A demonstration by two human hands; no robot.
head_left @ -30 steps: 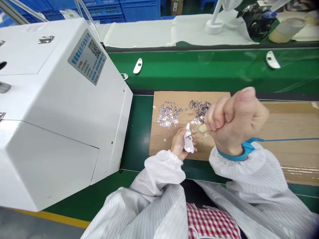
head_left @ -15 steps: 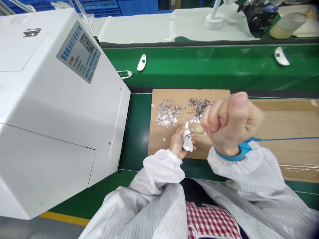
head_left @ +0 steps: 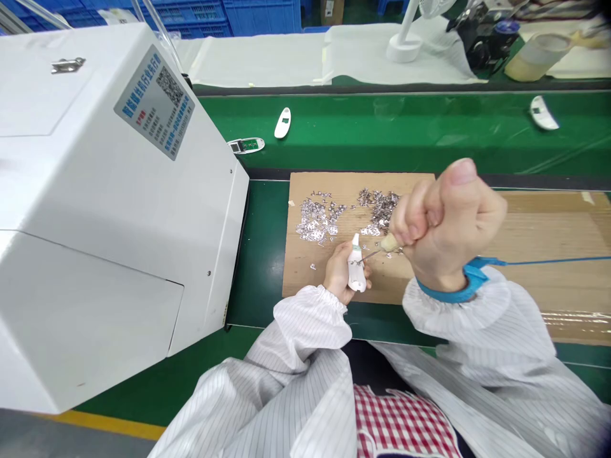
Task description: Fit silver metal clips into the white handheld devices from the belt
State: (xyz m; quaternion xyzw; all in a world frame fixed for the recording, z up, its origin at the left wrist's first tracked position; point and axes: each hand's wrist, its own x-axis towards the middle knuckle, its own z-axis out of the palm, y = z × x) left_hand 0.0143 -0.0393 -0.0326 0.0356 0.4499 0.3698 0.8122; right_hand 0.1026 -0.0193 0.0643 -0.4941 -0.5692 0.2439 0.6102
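My left hand (head_left: 340,272) is closed around a white plastic housing (head_left: 356,273), held over the cardboard with its narrow end pointing away from me. Raised to the right, my right hand (head_left: 449,222) is a fist around the pale handle of a screwdriver-like tool (head_left: 389,243). The thin metal shaft slants down to the left, and its tip reaches the inside of the housing, where small metal bits show. Whether the tip touches them I cannot tell. Beyond my hands lie a pile of flat silver metal pieces (head_left: 312,219) and a darker pile of small metal parts (head_left: 382,208).
A large white machine (head_left: 128,254) fills the left side. White shells (head_left: 283,123) and a shell with a green circuit board (head_left: 248,145) lie on the green belt (head_left: 382,127). A blue wrist strap (head_left: 451,294) runs its cord rightward over more cardboard (head_left: 548,235).
My right hand and the tool have shifted slightly right, so more of the shaft shows. On the belt, the shells left of centre have moved right. My left hand keeps the housing nearly still.
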